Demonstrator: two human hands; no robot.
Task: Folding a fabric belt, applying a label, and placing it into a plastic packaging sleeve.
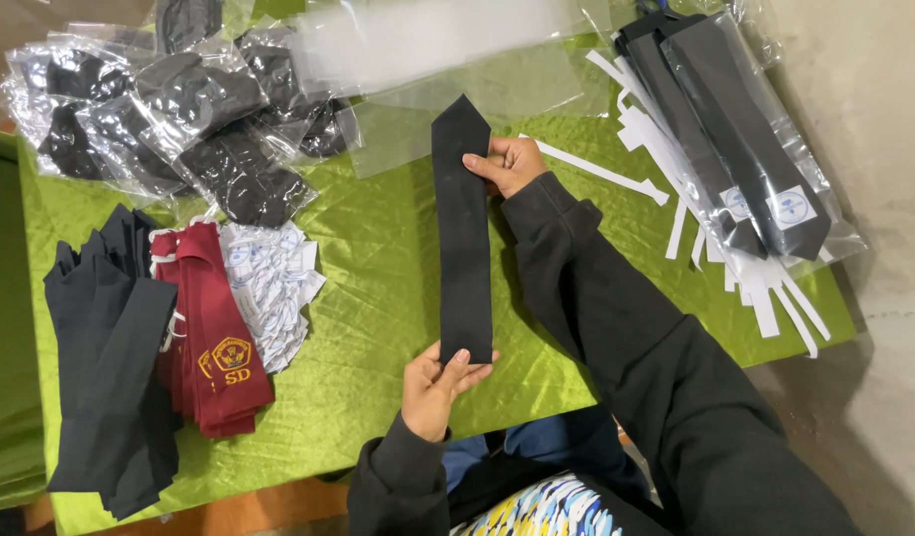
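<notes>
Between our hands, a flat black fabric necktie [463,230] lies stretched on green satin cloth [378,258]; our left hand [435,382] pinches its square end, our right hand [510,163] grips near its point.

The black necktie [463,233] is a long, flat, matte strip of fabric with one pointed end and one squared end. It lies stretched lengthwise on the green-covered desk [378,258], pointed tip away from the person. The right hand [509,162] pinches it near the tip; the left hand [435,382] grips the squared end.
</notes>
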